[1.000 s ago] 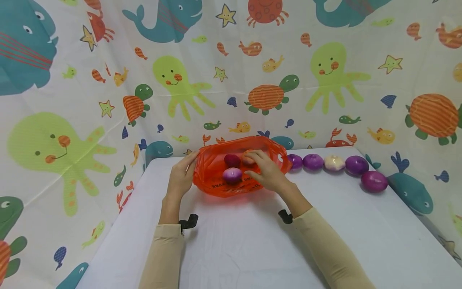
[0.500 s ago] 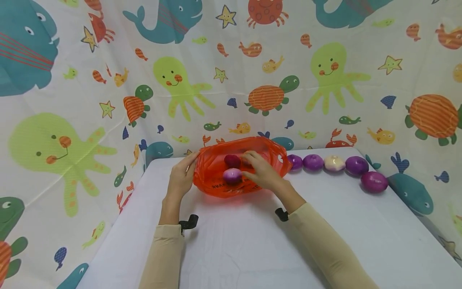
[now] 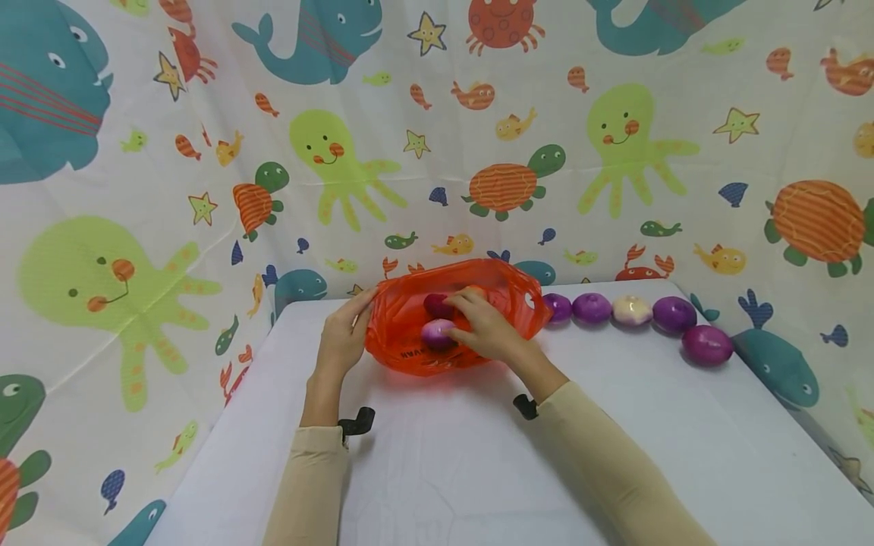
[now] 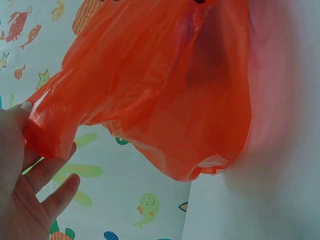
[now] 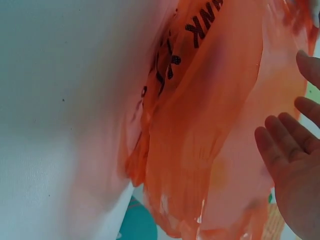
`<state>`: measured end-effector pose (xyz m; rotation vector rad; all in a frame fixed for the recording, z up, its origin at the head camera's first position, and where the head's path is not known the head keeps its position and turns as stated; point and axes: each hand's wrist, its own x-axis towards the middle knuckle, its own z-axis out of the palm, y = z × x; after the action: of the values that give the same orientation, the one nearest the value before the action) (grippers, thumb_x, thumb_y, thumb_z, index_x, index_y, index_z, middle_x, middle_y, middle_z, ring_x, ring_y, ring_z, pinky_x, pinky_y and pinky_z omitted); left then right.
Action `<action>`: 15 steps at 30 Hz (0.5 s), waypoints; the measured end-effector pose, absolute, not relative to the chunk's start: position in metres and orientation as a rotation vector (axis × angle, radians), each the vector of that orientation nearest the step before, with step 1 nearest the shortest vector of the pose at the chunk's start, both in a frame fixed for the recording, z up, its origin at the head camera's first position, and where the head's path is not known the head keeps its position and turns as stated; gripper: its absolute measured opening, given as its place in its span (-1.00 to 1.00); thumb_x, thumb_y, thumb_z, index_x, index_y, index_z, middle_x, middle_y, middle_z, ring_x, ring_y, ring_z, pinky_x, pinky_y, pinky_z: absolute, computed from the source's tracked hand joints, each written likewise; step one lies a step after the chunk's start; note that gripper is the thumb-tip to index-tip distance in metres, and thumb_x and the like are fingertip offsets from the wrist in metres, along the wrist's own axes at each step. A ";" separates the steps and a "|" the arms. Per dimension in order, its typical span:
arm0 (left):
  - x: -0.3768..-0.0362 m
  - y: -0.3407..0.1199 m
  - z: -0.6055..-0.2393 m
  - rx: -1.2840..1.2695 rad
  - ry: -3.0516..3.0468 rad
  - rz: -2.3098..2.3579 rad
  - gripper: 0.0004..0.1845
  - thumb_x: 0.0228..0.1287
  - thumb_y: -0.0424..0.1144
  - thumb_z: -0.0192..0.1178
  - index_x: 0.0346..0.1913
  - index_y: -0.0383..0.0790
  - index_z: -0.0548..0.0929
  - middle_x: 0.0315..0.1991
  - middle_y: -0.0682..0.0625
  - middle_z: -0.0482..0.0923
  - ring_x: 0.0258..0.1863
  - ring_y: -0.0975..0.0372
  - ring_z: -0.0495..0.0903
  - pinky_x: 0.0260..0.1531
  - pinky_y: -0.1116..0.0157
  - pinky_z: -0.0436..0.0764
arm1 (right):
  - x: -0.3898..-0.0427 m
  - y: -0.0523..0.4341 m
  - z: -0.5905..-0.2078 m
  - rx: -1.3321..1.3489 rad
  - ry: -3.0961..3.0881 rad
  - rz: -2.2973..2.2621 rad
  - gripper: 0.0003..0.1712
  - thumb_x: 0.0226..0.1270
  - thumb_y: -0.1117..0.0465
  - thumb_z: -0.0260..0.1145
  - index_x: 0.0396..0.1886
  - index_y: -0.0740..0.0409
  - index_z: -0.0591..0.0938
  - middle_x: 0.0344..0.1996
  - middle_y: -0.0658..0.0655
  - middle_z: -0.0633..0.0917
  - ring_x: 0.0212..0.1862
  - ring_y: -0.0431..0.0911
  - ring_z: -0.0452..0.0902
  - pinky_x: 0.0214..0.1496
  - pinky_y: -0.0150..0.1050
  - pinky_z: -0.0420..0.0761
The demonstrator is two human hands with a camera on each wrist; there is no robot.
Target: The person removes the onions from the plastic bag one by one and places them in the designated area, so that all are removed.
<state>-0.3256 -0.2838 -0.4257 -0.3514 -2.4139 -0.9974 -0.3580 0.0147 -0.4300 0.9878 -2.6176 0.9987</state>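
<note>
A red plastic bag (image 3: 403,356) lies with its mouth spread wide near the back of the table. Inside sit a dark red onion-like ball (image 3: 434,305) and a purple-and-white onion (image 3: 437,334). An orange round thing (image 3: 479,291) behind the right hand is mostly hidden. My left hand (image 3: 341,334) pinches the bag's left rim between thumb and fingers, as the left wrist view also shows. Over the bag's opening, my right hand (image 3: 488,326) reaches in, fingers spread and loosely bent. Its fingertips are at the two onions; the head view does not settle whether they touch.
To the right of the bag, several purple onions (image 3: 592,309) and one whitish onion (image 3: 631,310) form a row along the table's back right edge. The white-covered table (image 3: 423,455) stretches toward me. Behind it hangs a curtain (image 3: 437,129) printed with sea animals.
My right hand has moved left inside the bag's opening, from the orange round thing toward the dark red and purple ones. The left hand keeps its place on the rim.
</note>
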 end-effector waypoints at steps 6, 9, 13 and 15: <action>-0.327 -0.285 -0.427 -0.351 -2.412 -0.993 -0.55 0.65 -0.11 0.04 0.50 0.05 0.50 0.44 -0.06 0.52 0.47 -0.02 0.47 0.39 -0.10 0.51 | -0.359 0.008 -0.430 0.976 -2.653 0.959 -0.33 0.42 0.00 0.44 0.46 -0.05 0.49 0.36 0.03 0.49 0.42 -0.03 0.38 0.38 0.03 0.63; -0.327 -0.285 -0.427 -0.357 -2.407 -0.999 -0.55 0.65 -0.10 0.04 0.49 0.06 0.51 0.44 -0.05 0.53 0.47 0.01 0.47 0.39 -0.07 0.52 | -0.360 0.004 -0.430 0.962 -2.673 0.949 -0.31 0.41 -0.04 0.45 0.48 -0.07 0.48 0.39 0.02 0.48 0.44 -0.03 0.36 0.40 0.04 0.61; -0.327 -0.285 -0.427 -0.371 -2.397 -1.003 -0.55 0.65 -0.11 0.04 0.49 0.02 0.51 0.43 -0.09 0.54 0.47 -0.01 0.48 0.39 -0.09 0.52 | -0.362 0.000 -0.430 0.954 -2.680 0.961 -0.32 0.39 -0.03 0.47 0.46 -0.08 0.50 0.38 0.02 0.49 0.43 -0.03 0.35 0.38 0.07 0.62; -0.328 -0.285 -0.428 -0.367 -2.398 -0.996 -0.55 0.65 -0.11 0.04 0.49 0.03 0.52 0.43 -0.07 0.54 0.46 0.00 0.49 0.38 -0.07 0.52 | -0.363 -0.001 -0.430 0.957 -2.681 0.963 -0.33 0.40 -0.03 0.46 0.45 -0.08 0.51 0.38 0.03 0.49 0.43 -0.02 0.35 0.38 0.09 0.61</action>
<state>-0.3275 -0.2847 -0.4282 -0.3667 -2.3984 -0.9963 -0.3633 -0.0014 -0.4305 0.9571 -2.6812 0.9629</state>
